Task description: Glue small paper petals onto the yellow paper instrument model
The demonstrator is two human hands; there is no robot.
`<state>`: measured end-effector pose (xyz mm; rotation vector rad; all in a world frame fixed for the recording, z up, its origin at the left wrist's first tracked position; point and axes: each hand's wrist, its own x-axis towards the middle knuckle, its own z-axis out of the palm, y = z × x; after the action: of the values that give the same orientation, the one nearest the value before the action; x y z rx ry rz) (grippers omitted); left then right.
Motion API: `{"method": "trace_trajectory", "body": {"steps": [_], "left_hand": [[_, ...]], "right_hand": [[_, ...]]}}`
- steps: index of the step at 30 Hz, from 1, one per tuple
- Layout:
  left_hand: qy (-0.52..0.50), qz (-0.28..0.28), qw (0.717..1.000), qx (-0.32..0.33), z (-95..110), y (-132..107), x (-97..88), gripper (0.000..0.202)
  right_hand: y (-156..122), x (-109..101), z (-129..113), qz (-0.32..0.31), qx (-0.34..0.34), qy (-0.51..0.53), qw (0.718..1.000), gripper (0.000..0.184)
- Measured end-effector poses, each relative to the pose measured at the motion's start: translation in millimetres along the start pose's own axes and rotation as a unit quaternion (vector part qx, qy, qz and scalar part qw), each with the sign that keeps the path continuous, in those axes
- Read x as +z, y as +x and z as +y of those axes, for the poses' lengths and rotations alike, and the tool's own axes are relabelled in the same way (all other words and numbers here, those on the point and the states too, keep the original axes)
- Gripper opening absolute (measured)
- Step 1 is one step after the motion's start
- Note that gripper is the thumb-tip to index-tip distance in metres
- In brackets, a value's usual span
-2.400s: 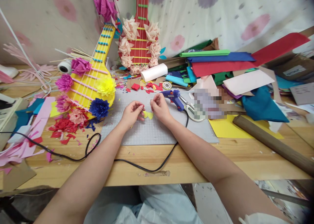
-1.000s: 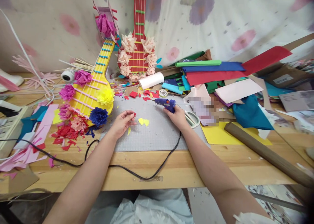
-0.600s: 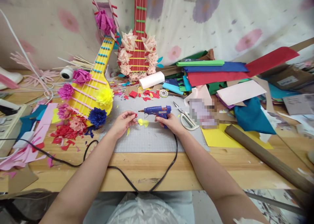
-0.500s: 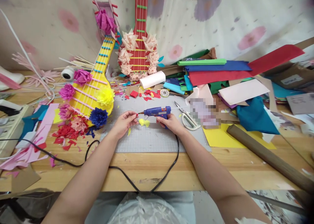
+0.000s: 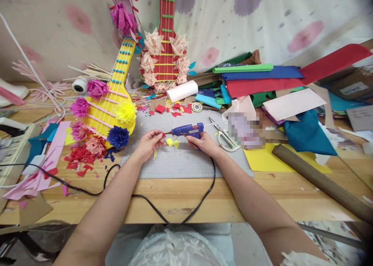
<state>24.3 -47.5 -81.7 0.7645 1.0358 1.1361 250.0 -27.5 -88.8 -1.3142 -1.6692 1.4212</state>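
My right hand grips a blue glue gun over the grey cutting mat, its nozzle pointing left. My left hand pinches a small red paper piece right at the nozzle tip. Small yellow paper pieces lie on the mat between my hands. The gun's black cord loops off the table's front edge.
A yellow paper guitar with paper flowers lies at left, a red one leans on the wall. White scissors lie right of the gun. Coloured paper sheets pile at back right. A brown rolled tube lies at right.
My right hand reached for the glue gun at the back of the mat, picked it up and brought its nozzle left to the red piece in my left hand.
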Motion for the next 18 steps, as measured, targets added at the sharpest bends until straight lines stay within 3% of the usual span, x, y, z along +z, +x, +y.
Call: {"method": "trace_trajectory", "body": {"steps": [18], "left_hand": [[-0.003,0.008,1.0,-0.009,-0.5,0.8,-0.2,0.013]], "right_hand": [[1.1,-0.3,2.6,0.0,0.007,0.003,1.0,0.046]]}}
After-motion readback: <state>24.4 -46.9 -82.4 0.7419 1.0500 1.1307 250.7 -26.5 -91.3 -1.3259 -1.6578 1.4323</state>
